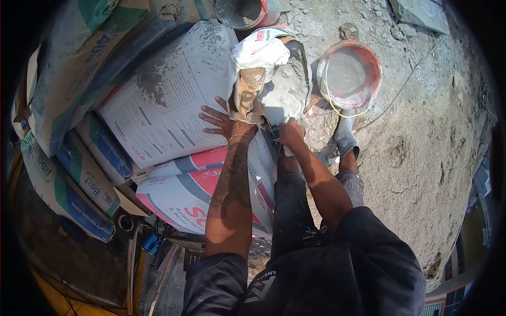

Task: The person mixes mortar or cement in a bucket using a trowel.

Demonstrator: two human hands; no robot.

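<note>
My left hand [224, 124] lies with its fingers spread on a large white cement bag [174, 100], beside the torn brown paper edge of an opened bag [258, 58]. Grey powder [287, 87] shows inside that opened bag. At its near edge, my right hand [291, 136] is closed around something dark, perhaps a tool handle; most of it is hidden by the fingers. A red bucket [376, 73] with a yellow handle holds grey material, to the right of the opened bag.
Another bucket [271, 11] stands at the top. Stacked cement bags [68, 68] fill the left side, with red and white bags [184, 203] lower down. Rough ground [416, 152] spreads on the right, crossed by a thin wire. A blue object [152, 242] lies lower left.
</note>
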